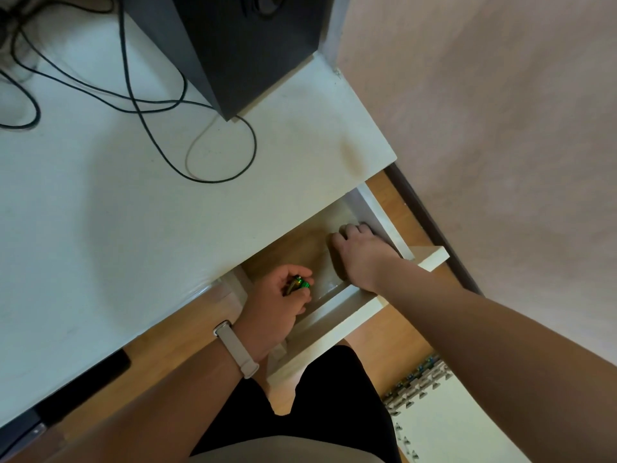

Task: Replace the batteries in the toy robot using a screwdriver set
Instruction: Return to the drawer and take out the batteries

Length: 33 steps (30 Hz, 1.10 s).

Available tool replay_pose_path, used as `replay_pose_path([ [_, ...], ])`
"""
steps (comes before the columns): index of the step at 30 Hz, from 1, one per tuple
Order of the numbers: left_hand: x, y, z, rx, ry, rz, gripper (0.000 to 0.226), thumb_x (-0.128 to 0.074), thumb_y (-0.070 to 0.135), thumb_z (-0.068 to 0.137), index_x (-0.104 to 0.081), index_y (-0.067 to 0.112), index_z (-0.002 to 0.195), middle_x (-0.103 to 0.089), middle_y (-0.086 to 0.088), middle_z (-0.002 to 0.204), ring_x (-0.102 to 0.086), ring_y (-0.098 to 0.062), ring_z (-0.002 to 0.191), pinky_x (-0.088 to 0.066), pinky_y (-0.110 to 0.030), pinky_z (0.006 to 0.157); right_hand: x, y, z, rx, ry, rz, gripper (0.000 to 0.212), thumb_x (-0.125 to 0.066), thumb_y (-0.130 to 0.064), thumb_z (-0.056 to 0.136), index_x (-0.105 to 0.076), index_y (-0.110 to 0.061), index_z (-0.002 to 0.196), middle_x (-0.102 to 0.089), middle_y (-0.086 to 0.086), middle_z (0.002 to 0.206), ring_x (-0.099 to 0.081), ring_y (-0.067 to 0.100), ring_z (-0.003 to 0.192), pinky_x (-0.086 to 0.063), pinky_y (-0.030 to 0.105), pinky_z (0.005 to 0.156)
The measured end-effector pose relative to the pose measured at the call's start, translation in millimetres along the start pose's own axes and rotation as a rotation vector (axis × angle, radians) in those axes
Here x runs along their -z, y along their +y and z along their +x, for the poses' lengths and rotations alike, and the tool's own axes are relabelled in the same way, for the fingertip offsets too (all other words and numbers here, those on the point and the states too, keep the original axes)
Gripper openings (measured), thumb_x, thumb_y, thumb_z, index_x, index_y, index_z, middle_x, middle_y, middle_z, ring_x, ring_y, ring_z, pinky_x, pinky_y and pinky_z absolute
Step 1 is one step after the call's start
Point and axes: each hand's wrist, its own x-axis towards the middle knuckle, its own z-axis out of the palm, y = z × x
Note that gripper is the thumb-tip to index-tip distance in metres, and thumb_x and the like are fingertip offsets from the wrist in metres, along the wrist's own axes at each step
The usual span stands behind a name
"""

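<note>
Little is looking done: left hand [280,295] is gripping green batteries [299,283] in the lower-centre drawer [334,309], right hand [359,253] is groping, grasp unclear.

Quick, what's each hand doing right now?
Left hand: holding green batteries.
Right hand: curled inside the drawer; cannot tell.

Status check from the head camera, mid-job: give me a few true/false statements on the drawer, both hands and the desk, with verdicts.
1. The drawer is open. True.
2. The left hand has a screwdriver in its grip. False: it holds a green battery.
3. The right hand reaches into the drawer's far right corner. True.
4. The black box sits inside the drawer. False: it stands on the desk, with cables beside it.
</note>
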Motion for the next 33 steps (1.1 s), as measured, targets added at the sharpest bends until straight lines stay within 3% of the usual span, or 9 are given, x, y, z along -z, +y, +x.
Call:
replay_pose_path([
  [7, 0, -2, 0, -0.02, -0.013, 0.043, 0.025, -0.058, 0.002, 0.096, -0.063, 0.025, 0.104, -0.067, 0.002, 0.114, -0.067, -0.018, 0.101, -0.058, -0.027, 0.086, -7, 4, 7, 0.021, 0.048, 0.05, 0.051, -0.054, -0.006, 0.086, -0.042, -0.014, 0.135, -0.042, 0.013, 0.131, -0.042, 0.03, 0.12, -0.042, 0.04, 0.099],
  [18, 0, -4, 0, -0.044, -0.006, 0.067, 0.024, -0.056, 0.002, 0.097, -0.063, 0.023, 0.106, -0.065, 0.002, 0.116, -0.067, -0.017, 0.101, -0.058, -0.028, 0.086, -4, -1, 8, -0.091, -0.078, -0.061, 0.044, -0.064, -0.007, 0.082, -0.05, -0.008, 0.124, -0.057, 0.013, 0.116, -0.058, 0.03, 0.104, -0.051, 0.04, 0.089],
  [23, -1, -2, 1, -0.037, 0.019, 0.053, 0.025, -0.055, 0.0, 0.097, -0.063, 0.022, 0.105, -0.065, 0.002, 0.114, -0.068, -0.015, 0.097, -0.057, -0.024, 0.079, -2, -3, 12, -0.055, -0.168, -0.143, 0.009, -0.06, -0.009, 0.086, -0.063, -0.009, 0.095, -0.066, 0.01, 0.097, -0.065, 0.027, 0.089, -0.056, 0.04, 0.085],
  [29, -4, 0, -1, -0.039, 0.075, 0.053, 0.027, -0.054, 0.0, 0.097, -0.063, 0.024, 0.103, -0.066, 0.002, 0.113, -0.067, -0.015, 0.096, -0.056, -0.022, 0.075, -13, 5, 18, 0.012, -0.171, -0.056, 0.018, -0.057, -0.022, 0.09, -0.066, -0.015, 0.104, -0.065, 0.005, 0.102, -0.064, 0.022, 0.091, -0.056, 0.036, 0.085],
  [33, -6, 0, -2, -0.027, 0.148, 0.068, 0.027, -0.056, 0.002, 0.097, -0.064, 0.028, 0.101, -0.066, 0.004, 0.112, -0.068, -0.015, 0.095, -0.059, -0.026, 0.079, -11, 13, 17, 0.007, -0.22, 0.195, 0.029, -0.062, -0.026, 0.085, -0.066, -0.013, 0.11, -0.067, 0.008, 0.105, -0.064, 0.026, 0.096, -0.053, 0.036, 0.081],
])
